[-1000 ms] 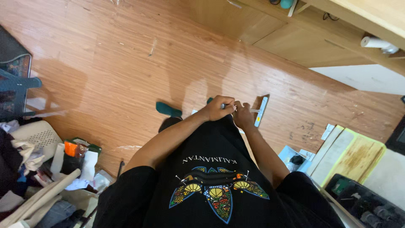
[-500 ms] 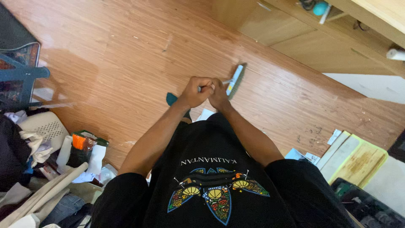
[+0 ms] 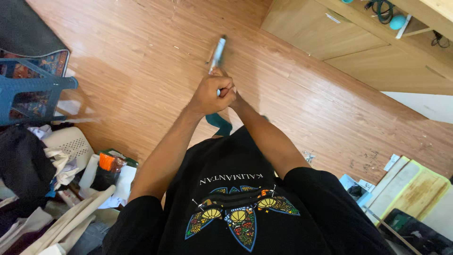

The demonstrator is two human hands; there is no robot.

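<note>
Your left hand [image 3: 207,96] is closed in a fist around the thin handle of a broom [image 3: 217,53], knuckles up, thumb tucked against the fingers. Your right hand [image 3: 230,94] sits just behind and beside it, mostly hidden by the left; what shows of it is curled onto the same handle, touching the left hand, so both hands grip the one stick together.

The broom head is blurred. It lies out past your knuckles, a narrow pale and green bar on the floor [image 3: 141,56], pointing toward the far edge, near the cabinet [image 3: 330,38] at the floor's far right.

Under your wrists a green slipper [image 3: 219,123] shows on the floor, just in front of your black shirt [image 3: 236,189]. At the floor's left edge stand a blue stool [image 3: 33,89] and a heap of clothes and bags [image 3: 42,179]. At the right near corner lie flat boards [image 3: 406,184], well apart from your hands.
</note>
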